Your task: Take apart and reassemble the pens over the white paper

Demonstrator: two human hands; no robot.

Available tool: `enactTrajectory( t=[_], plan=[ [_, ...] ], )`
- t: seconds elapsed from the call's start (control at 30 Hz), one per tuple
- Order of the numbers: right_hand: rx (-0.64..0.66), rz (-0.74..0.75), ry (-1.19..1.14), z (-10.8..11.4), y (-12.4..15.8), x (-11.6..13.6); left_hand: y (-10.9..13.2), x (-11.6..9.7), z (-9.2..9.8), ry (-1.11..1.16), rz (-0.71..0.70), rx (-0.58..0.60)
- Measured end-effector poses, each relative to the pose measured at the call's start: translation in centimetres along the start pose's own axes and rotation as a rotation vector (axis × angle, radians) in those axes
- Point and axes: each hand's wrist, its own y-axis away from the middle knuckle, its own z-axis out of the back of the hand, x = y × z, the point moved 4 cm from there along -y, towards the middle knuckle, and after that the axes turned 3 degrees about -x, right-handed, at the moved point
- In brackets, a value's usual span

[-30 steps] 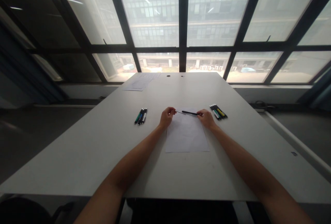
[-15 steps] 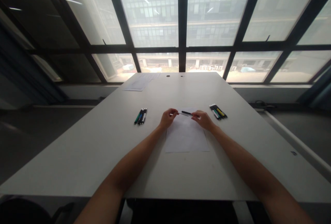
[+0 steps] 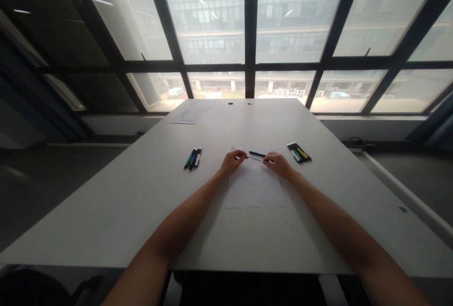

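Note:
A thin dark pen refill spans the gap between my two hands above the white paper. My left hand pinches its left end between thumb and fingertips. At the other end, the closed fingers of my right hand grip the refill. Just behind it lies a black pen, its right end close to my right fingers; whether they touch it I cannot tell.
Several pens lie side by side left of the paper, and another row of pens is on the right. Printed sheets lie at the far left of the white table. A small dark scrap sits near the right edge.
My left hand has shifted slightly right and the gap between my hands has narrowed. The refill's right end now meets my right fingers; before, it stopped short of them.

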Motion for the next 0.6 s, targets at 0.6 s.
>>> enactTrajectory(
  t=[0.6],
  plan=[
    [-0.024, -0.050, 0.207, 1.2, 0.4, -1.6, 0.2, 0.7, -0.1, -0.315, -0.075, -0.114]
  ],
)
